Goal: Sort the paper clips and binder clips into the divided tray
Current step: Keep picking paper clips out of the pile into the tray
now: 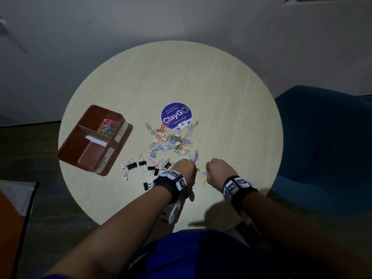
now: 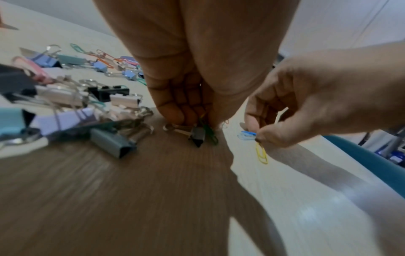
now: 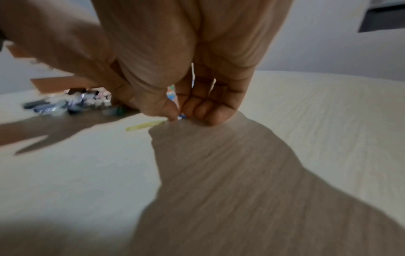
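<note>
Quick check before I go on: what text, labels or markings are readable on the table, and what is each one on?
"PAPER CLIP": white label on the tray's far compartment wall.
"BINDER CLIP": white label on the tray's near compartment wall.
"ClayGO", "Let's keep our pantries clean", "Clean as you go", "Z": round blue sticker on the table.
Wristband square codes: patterns, no words.

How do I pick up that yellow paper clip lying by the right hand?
The yellow paper clip lies flat on the table, so come from above. Pinch one rounded end between thumb and finger, probably the end pointing away from the right hand.
</note>
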### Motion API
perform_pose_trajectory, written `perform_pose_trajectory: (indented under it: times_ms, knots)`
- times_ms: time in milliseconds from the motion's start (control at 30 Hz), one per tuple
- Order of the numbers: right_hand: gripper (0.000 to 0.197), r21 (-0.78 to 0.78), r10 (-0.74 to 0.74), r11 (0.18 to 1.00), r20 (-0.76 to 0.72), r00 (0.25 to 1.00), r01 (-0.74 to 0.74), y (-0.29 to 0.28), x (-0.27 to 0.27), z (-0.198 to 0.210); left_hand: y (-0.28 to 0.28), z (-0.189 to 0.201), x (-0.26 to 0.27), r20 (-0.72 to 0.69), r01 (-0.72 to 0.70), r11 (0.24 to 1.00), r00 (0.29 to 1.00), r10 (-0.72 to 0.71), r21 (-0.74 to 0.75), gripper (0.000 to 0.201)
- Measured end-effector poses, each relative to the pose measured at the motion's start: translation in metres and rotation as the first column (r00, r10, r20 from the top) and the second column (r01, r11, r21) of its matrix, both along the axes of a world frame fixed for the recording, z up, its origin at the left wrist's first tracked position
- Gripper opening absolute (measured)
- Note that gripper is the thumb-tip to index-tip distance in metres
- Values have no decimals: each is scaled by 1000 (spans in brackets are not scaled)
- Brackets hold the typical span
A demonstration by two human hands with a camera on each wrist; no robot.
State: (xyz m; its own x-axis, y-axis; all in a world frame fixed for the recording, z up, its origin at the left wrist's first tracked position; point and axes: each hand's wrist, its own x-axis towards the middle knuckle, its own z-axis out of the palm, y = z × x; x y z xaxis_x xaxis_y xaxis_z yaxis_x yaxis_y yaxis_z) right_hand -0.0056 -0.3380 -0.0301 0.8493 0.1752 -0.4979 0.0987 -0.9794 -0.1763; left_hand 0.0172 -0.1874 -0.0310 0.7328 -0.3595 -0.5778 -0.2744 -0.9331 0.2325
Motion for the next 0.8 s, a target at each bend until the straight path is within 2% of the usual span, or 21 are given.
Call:
perform_pose_trajectory:
  times_ms: [67, 200, 433, 633, 800]
  knots:
    - [25, -32, 38, 999, -20, 999, -39, 2, -2, 0, 2, -2, -1, 6, -34, 999, 999, 34, -21, 36]
    - [25, -11, 35, 999, -47, 998, -35, 3, 1, 2, 7, -2, 0, 13, -68, 996, 998, 68, -50, 26]
    - [8, 138, -72, 987, -54, 996, 79, -5, 1, 14, 11, -7, 2, 5, -71, 995, 997, 72, -69, 25]
    - [20, 155, 47, 987, -66, 997, -36, -5, -9, 9, 12, -10, 3, 8, -73, 994, 997, 73, -80, 22]
    - [29, 169, 84, 983, -36, 996, -77, -6, -13, 3, 14, -12, 3, 1, -73, 993, 997, 73, -90, 23]
